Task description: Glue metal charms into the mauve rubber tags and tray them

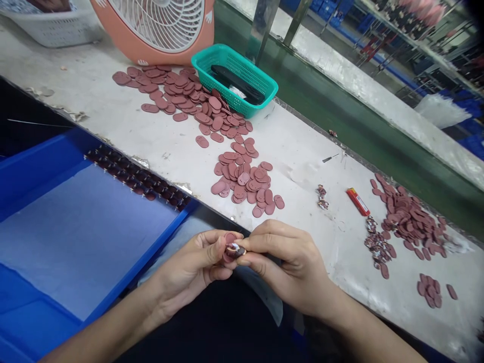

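Note:
My left hand (pixel 204 257) pinches a reddish-brown oval disc (pixel 229 238) between thumb and fingers, just off the table's front edge. Against that disc, my right hand (pixel 282 254) grips a small painted figurine (pixel 235 249) in brown, white and tan with thumb and forefinger. The two pieces touch; how they fit together is hidden by my fingers. Beyond my hands lies a pile of similar oval discs (pixel 244 179), some showing small holes. Off to the right is a cluster of small figurines (pixel 378 244), and a couple more figurines (pixel 322 196) lie nearer the middle.
An orange fan (pixel 209 38) and a green basket (pixel 196 63) holding a black object stand at the back. A blue tray (pixel 86 237) with rows of finished-looking pieces sits lower left. On the table (pixel 302 242) are a red box (pixel 357 201), a thin pointed tool (pixel 330 158) and more discs (pixel 412 217).

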A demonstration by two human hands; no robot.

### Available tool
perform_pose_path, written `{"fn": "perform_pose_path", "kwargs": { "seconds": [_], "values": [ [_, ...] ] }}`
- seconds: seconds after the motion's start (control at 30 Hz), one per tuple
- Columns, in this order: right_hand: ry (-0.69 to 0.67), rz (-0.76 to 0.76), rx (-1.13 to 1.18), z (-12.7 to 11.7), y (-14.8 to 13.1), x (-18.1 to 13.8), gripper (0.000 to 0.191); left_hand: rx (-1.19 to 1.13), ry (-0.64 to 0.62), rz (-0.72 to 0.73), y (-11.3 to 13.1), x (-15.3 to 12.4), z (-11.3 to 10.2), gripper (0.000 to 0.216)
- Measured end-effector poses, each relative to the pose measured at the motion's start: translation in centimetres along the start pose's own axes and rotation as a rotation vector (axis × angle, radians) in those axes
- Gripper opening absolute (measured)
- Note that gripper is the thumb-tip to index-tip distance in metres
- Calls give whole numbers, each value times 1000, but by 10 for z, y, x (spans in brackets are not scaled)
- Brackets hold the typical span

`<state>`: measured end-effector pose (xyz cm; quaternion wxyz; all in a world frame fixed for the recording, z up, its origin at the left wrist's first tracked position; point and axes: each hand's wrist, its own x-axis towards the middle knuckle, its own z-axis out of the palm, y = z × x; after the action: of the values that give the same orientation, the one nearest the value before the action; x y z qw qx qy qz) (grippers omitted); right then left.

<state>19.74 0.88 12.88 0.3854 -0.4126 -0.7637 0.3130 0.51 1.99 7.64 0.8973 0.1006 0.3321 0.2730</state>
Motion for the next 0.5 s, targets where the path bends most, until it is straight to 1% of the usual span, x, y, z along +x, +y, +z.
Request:
{"fn": "perform_pose_path", "kwargs": {
  "seconds": [0.23,0.33,0.4,0.43,0.47,0.5],
  "values": [
    [-6,28,24,0,4,2,4,-1,-48,-2,3,4,0,35],
    [3,45,42,-1,5,5,5,23,-48,11,5,6,-3,39],
    [22,39,33,-1,5,6,8,38,-62,12,7,7,-7,48],
    [41,29,8,0,6,7,9,46,-50,17,8,8,-8,54],
    [70,12,-35,1,6,7,9,53,-12,32,10,8,-8,60],
    [108,-7,-95,3,7,7,9,58,54,66,11,9,-8,64]
  ]
}}
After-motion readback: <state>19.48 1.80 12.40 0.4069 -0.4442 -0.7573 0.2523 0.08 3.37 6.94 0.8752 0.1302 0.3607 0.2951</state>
